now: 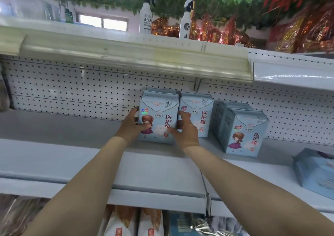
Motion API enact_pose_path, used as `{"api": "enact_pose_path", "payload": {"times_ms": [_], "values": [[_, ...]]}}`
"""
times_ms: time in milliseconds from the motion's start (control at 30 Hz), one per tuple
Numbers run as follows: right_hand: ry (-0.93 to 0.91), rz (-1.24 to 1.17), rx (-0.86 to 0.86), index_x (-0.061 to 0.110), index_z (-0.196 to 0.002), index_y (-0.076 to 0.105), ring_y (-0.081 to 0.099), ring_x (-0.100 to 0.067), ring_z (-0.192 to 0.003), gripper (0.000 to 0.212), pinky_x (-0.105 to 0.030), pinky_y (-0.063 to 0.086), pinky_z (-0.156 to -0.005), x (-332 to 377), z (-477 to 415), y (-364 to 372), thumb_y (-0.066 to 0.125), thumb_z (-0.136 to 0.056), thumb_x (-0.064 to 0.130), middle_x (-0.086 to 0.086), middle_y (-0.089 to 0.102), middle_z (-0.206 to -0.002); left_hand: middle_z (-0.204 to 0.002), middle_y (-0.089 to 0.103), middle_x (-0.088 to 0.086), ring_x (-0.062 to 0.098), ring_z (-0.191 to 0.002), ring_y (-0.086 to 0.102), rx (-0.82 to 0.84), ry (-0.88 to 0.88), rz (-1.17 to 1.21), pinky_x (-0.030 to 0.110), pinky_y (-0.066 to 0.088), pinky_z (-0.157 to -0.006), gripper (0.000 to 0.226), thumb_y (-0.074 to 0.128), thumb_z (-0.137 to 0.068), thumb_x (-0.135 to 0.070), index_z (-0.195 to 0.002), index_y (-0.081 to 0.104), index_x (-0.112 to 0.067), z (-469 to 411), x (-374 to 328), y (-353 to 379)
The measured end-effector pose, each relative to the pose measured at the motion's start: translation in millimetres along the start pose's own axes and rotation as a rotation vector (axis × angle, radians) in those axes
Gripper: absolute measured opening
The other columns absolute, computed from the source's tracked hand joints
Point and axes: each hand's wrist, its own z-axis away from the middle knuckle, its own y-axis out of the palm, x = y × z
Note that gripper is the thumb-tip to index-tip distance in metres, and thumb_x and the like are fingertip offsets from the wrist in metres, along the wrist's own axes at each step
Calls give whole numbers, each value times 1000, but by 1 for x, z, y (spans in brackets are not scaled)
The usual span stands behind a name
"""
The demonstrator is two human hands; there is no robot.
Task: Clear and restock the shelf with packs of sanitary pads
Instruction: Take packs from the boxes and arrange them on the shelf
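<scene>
A light-blue pack of sanitary pads point(159, 109) with a cartoon girl stands upright on the white shelf point(72, 156). My left hand point(131, 125) grips its left edge and my right hand point(186, 129) grips its right edge, thumbs on the front. Another pack stands right behind it. A second matching pack point(200, 109) stands just to its right, partly hidden by my right hand. Further right, a third pack point(244, 132) stands with another behind it.
A darker blue pack point(314, 170) lies at the shelf's right end. The upper shelf point(126, 55) carries two white spray bottles point(146, 11) and red-gold packets. The pegboard back panel point(72, 84) is bare. Boxed goods fill the shelf below.
</scene>
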Motion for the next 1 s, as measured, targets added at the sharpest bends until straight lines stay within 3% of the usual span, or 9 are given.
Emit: {"api": "enact_pose_path", "payload": {"times_ms": [100, 233, 333, 500, 600, 733, 833, 900, 1000], "values": [[35, 52, 22, 23, -140, 45, 64, -28, -114, 62, -34, 49, -98, 5, -1, 0, 75, -87, 9, -7, 67, -126, -120, 66, 1, 20, -108, 62, -63, -1, -99, 30, 52, -85, 68, 80, -79, -14, -138, 49, -25, 3, -2, 4], [71, 142, 68, 24, -146, 39, 64, -31, -114, 67, -39, 51, -99, 14, -3, -2, 73, -90, 15, -9, 64, -129, -124, 66, 4, 23, -103, 62, -170, -62, -186, 30, 49, -83, 75, 79, -79, -19, -144, 43, -24, 12, -12, 12], [91, 157, 103, 27, -150, 35, 62, -30, -116, 74, -41, 50, -102, 17, -1, -11, 75, -88, 22, -8, 64, -130, -134, 60, 14, 32, -119, 59, -215, -137, -269, 37, 47, -93, 88, 81, -79, -28, -151, 32, -17, 19, -23, 13], [142, 139, 114, 28, -143, 44, 61, -20, -89, 62, -37, 55, -94, 15, 2, -36, 71, -87, 22, 5, 66, -107, -142, 47, 17, 35, -130, 48, -332, -112, -335, 42, 45, -98, 91, 82, -76, -31, -151, 33, -15, 35, -45, 21], [140, 138, 113, 27, -137, 47, 56, -18, -95, 55, -37, 51, -98, 17, 9, -61, 72, -89, 25, 7, 63, -100, -143, 41, 17, 34, -131, 44, -332, -62, -357, 39, 41, -104, 91, 83, -76, -30, -151, 34, -14, 47, -62, 35], [156, 155, 162, 25, -149, 39, 58, -24, -120, 72, -28, 47, -94, 23, 16, -102, 76, -88, 39, -5, 59, -136, -156, 26, 15, 33, -142, 27, -400, -31, -406, 45, 34, -111, 92, 80, -81, -38, -154, 27, -16, 66, -85, 59], [122, 272, 186, 24, -150, 40, 53, -24, -131, 75, -27, 43, -102, 26, 21, -139, 74, -87, 48, -4, 55, -144, -160, 19, 12, 32, -147, 18, -427, -2, -408, 50, 31, -114, 92, 79, -82, -42, -154, 26, -19, 79, -105, 85], [83, 360, 188, 25, -150, 40, 53, -26, -132, 75, -34, 46, -107, 30, 28, -168, 73, -87, 49, -3, 52, -147, -161, 16, 9, 31, -148, 16, -396, 24, -410, 51, 30, -115, 91, 78, -82, -43, -154, 26, -23, 86, -121, 106], [41, 369, 157, 24, -146, 45, 63, -27, -115, 71, -37, 57, -92, 33, 40, -220, 79, -85, 38, -5, 57, -137, -159, 20, 9, 32, -146, 21, -369, 123, -423, 46, 30, -115, 85, 79, -82, -37, -152, 32, -25, 95, -144, 147]]}}
